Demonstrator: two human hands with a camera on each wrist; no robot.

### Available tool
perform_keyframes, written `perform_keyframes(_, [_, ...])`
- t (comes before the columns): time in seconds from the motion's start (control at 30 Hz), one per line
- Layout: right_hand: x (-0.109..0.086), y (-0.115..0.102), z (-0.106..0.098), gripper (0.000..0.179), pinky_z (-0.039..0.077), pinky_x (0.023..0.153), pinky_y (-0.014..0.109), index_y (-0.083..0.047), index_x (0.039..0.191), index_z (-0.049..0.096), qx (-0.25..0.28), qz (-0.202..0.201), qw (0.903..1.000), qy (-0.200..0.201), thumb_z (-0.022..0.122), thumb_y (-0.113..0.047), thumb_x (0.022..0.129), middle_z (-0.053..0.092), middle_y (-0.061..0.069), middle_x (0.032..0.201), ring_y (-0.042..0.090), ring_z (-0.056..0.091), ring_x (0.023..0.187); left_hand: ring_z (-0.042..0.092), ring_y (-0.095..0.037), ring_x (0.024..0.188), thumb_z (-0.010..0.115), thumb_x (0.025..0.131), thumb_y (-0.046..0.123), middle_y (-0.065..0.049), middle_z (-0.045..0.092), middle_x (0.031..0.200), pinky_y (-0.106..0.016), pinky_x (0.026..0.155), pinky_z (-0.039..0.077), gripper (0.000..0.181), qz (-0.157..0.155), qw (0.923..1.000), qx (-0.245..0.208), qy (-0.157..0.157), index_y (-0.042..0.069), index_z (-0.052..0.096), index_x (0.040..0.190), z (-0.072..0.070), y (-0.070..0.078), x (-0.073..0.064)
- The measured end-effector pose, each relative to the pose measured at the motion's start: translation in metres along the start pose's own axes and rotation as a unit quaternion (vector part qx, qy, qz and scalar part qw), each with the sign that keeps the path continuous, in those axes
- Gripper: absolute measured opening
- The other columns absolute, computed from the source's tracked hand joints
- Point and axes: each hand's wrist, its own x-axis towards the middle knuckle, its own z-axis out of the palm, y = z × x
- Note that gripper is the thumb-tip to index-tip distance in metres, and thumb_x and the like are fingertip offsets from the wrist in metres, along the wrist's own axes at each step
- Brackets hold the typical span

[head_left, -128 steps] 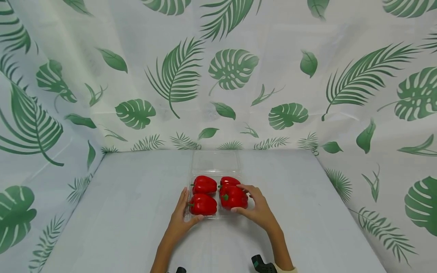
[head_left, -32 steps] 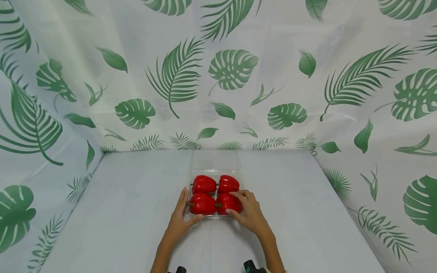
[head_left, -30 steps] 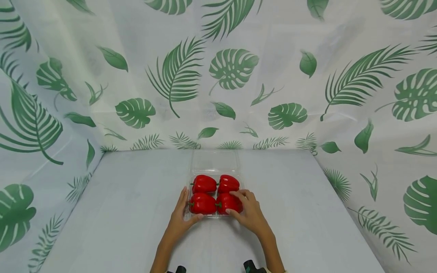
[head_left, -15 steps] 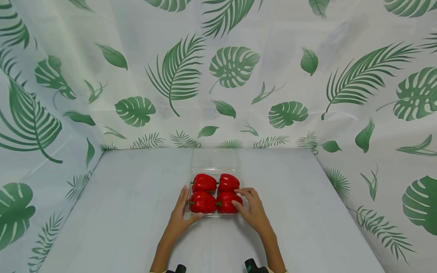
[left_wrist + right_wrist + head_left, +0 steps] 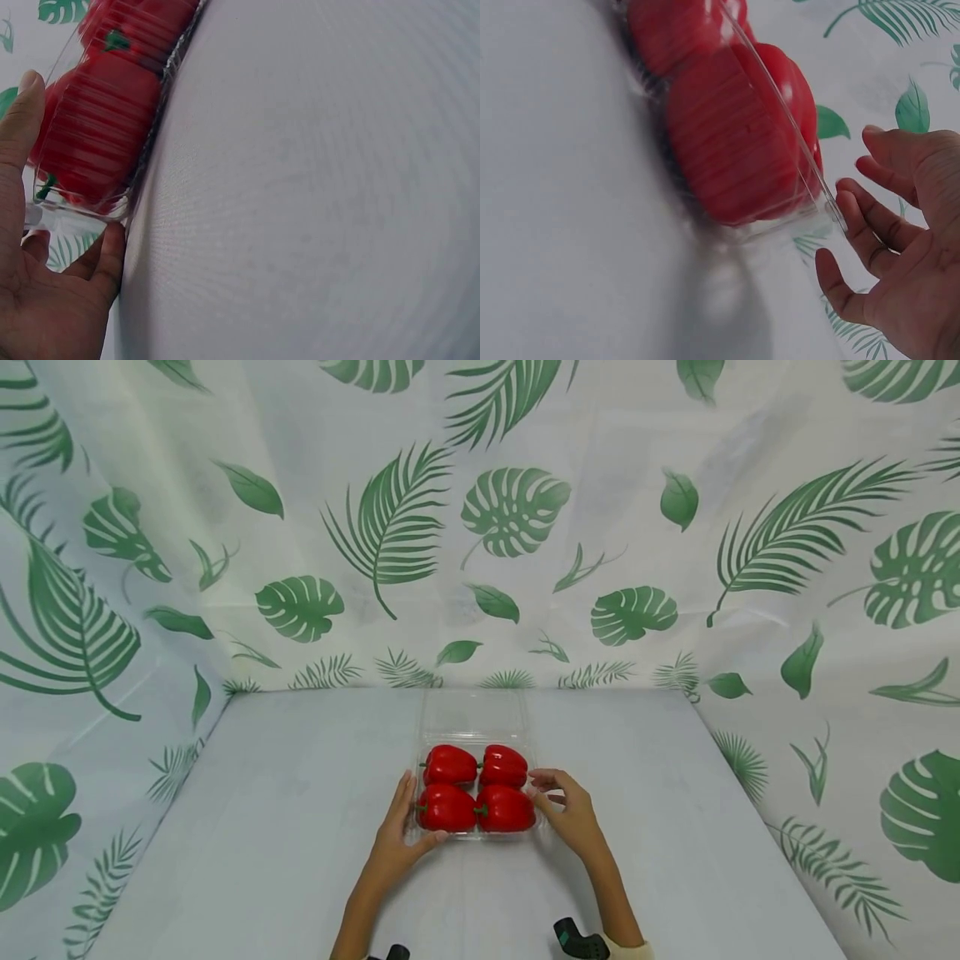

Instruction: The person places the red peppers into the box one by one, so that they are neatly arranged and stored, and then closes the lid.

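Red bell peppers with green stems fill a clear plastic clamshell box (image 5: 474, 837) in two rows of two. They are the back left pepper (image 5: 450, 765), back right pepper (image 5: 505, 767), front left pepper (image 5: 447, 810) and front right pepper (image 5: 507, 810). The box's lid (image 5: 474, 714) lies folded back, away from the person. My left hand (image 5: 393, 845) rests at the box's near left corner, fingers straight along the side and thumb by the front wall. My right hand (image 5: 576, 818) holds nothing; its loosely bent fingers are by the right rim, as the right wrist view shows.
The box stands on a white-covered table (image 5: 300, 827). A white cloth with green leaf prints (image 5: 585, 435) hangs behind and on both sides. A black wrist device (image 5: 581, 939) is on the right forearm.
My right hand lowered a bell pepper into the front right of the box, let go of it, and drew back right to the rim. The left hand stayed in place.
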Motion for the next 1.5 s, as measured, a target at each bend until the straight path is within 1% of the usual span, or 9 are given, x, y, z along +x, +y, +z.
perform_keyframes(0.17, [0.013,0.004,-0.009,0.025,0.058,0.079,0.025,-0.007,0.116,0.065,0.026,0.045,0.9984,-0.019,0.067,-0.018,0.093,0.068,0.008,0.098,0.017,0.063,0.090,0.020,-0.032,0.150,0.075,0.081,0.046,0.002,0.013,0.165,-0.050,0.112,0.036,0.097,0.000,1.0000,0.003,-0.001,0.020,0.020,0.157,0.001,0.000,-0.002])
perform_keyframes(0.27, [0.025,0.006,-0.014,0.025,0.059,0.075,0.027,-0.005,0.113,0.065,0.045,0.074,0.9959,-0.024,0.066,-0.021,0.094,0.066,0.015,0.094,0.016,0.063,0.082,0.021,-0.032,0.150,0.075,0.082,0.045,0.002,0.013,0.165,-0.050,0.112,0.037,0.097,0.000,1.0000,0.001,-0.001,0.020,0.020,0.157,0.001,0.000,-0.001])
perform_keyframes(0.43, [0.046,0.006,-0.023,0.027,0.058,0.072,0.024,-0.001,0.111,0.064,0.086,0.118,0.9891,0.015,0.066,-0.022,0.094,0.063,0.024,0.095,0.019,0.062,0.077,0.020,-0.031,0.150,0.076,0.082,0.045,0.003,0.011,0.165,-0.049,0.112,0.037,0.097,-0.001,1.0000,-0.004,-0.007,0.020,0.020,0.157,0.002,0.000,0.001])
perform_keyframes(0.53, [0.060,0.007,-0.028,0.030,0.059,0.078,0.023,0.000,0.117,0.062,0.100,0.146,0.9839,0.029,0.064,-0.022,0.095,0.065,0.019,0.100,0.021,0.064,0.085,0.019,-0.031,0.150,0.076,0.082,0.044,0.002,0.011,0.165,-0.049,0.112,0.036,0.097,0.001,0.9999,-0.005,-0.011,0.019,0.020,0.157,0.002,-0.001,0.001])
perform_keyframes(0.73, [0.085,0.009,-0.030,0.039,0.054,0.099,0.044,-0.001,0.132,0.053,0.147,0.213,0.9657,0.022,0.056,-0.018,0.098,0.064,0.015,0.118,0.022,0.064,0.104,0.017,-0.029,0.151,0.076,0.081,0.045,0.003,0.011,0.165,-0.048,0.113,0.035,0.098,-0.002,0.9999,0.001,-0.013,0.020,0.019,0.157,0.002,-0.002,0.001])
perform_keyframes(0.9, [0.102,0.011,-0.023,0.048,0.045,0.108,0.050,0.001,0.141,0.045,0.186,0.247,0.9508,-0.009,0.055,-0.020,0.099,0.055,0.023,0.136,0.038,0.054,0.125,0.015,-0.029,0.152,0.076,0.081,0.044,0.002,0.011,0.165,-0.049,0.114,0.033,0.098,-0.003,0.9999,0.006,-0.008,0.020,0.019,0.157,0.000,-0.001,0.002])
perform_keyframes(1.1, [0.118,0.020,-0.013,0.049,0.044,0.110,0.049,-0.001,0.141,0.045,0.178,0.290,0.9392,-0.045,0.057,-0.024,0.099,0.051,0.022,0.142,0.036,0.051,0.131,0.015,-0.029,0.152,0.077,0.081,0.043,0.002,0.011,0.165,-0.050,0.115,0.032,0.098,-0.004,1.0000,0.003,-0.006,0.019,0.019,0.157,-0.001,-0.001,0.002])
perform_keyframes(1.27, [0.122,0.025,-0.004,0.045,0.046,0.108,0.048,-0.002,0.137,0.051,0.158,0.300,0.9400,-0.040,0.058,-0.022,0.098,0.054,0.021,0.138,0.033,0.055,0.125,0.015,-0.028,0.152,0.077,0.081,0.044,0.003,0.011,0.165,-0.049,0.115,0.032,0.099,-0.010,0.9999,0.003,-0.009,0.020,0.019,0.157,0.000,-0.002,0.001])
perform_keyframes(1.5, [0.122,0.021,0.000,0.042,0.052,0.101,0.042,-0.004,0.136,0.053,0.125,0.283,0.9505,-0.035,0.057,-0.019,0.097,0.059,0.018,0.130,0.029,0.058,0.117,0.016,-0.029,0.151,0.076,0.081,0.046,0.003,0.012,0.165,-0.049,0.114,0.033,0.099,-0.004,0.9999,0.008,-0.007,0.019,0.019,0.157,-0.002,0.000,0.001])
